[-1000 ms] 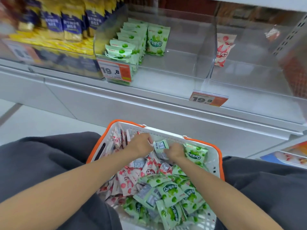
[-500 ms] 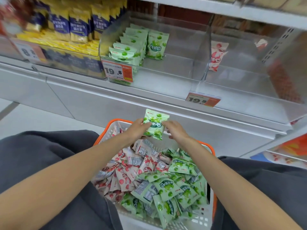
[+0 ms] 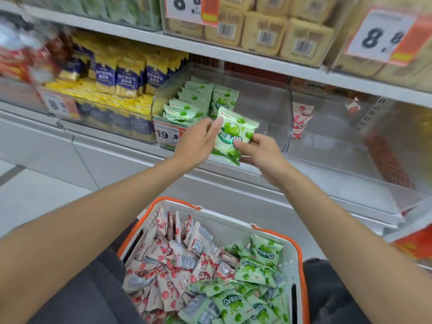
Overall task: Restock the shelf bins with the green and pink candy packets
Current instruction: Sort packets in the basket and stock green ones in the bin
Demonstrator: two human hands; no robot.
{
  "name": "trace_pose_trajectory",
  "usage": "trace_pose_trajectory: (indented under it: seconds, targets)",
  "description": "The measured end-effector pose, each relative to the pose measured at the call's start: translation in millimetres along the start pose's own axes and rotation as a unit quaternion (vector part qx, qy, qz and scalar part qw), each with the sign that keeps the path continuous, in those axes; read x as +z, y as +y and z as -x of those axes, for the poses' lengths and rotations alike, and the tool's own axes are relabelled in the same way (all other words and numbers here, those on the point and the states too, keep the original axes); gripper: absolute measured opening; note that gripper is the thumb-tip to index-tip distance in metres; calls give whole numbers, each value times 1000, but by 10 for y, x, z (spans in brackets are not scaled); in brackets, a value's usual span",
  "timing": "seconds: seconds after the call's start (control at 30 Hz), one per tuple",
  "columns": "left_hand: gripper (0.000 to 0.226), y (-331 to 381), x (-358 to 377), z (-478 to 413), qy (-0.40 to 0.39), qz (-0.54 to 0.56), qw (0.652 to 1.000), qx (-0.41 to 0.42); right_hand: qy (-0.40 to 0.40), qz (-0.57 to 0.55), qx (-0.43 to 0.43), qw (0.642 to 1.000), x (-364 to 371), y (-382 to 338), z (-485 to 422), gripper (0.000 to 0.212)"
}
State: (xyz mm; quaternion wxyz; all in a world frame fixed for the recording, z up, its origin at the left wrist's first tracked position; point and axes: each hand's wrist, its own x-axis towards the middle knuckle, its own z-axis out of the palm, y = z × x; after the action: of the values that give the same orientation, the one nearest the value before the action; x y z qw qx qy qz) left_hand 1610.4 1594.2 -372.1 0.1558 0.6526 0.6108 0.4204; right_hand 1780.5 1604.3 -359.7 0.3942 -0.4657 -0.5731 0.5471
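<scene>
Green packet [image 3: 236, 134], pinched by the right hand [image 3: 259, 148] and steadied by the flat-fingered left hand [image 3: 198, 141], poised before the clear bin [image 3: 268, 101]; it may catch the near wall or topple the standing row [image 3: 184, 108].

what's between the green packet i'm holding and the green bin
Nothing visible. The green packet, in the right hand, is just before the clear bin; only its low front wall to clear, with free space beside the stocked row.
</scene>
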Motion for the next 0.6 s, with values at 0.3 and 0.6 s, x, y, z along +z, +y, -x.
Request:
trace_pose_trajectory:
  seconds: [0.3, 0.6]
  targets:
    - [35, -585, -270, -1019, 91, -257, 962, -6, 158, 97, 72, 980, 88, -63, -1598, 22]
    - [35, -771, -186, -1041, 79, -237, 968, -19, 153, 299, 105, 936, 258, 328, -2468, 80]
